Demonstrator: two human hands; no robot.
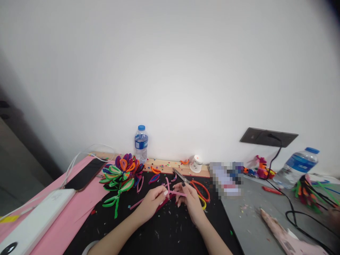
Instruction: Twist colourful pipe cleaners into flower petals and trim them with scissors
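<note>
The bottle (141,144) by the wall has a blue label with white marks, too small for me to read. The cup (196,164) has dark writing on its side, also too small to read. The leaning bottle (299,166) on the right has a blue label with white signs I can't make out. Both arms reach in over the black mat (159,233). The left hand (154,200) has its thumb and finger pinched together on a pink stem (174,192), up above the mat. The right hand (188,197) has bent fingers at the stem's other end; I can't tell if they pinch it. Scissors (182,176) lie just behind that hand.
</note>
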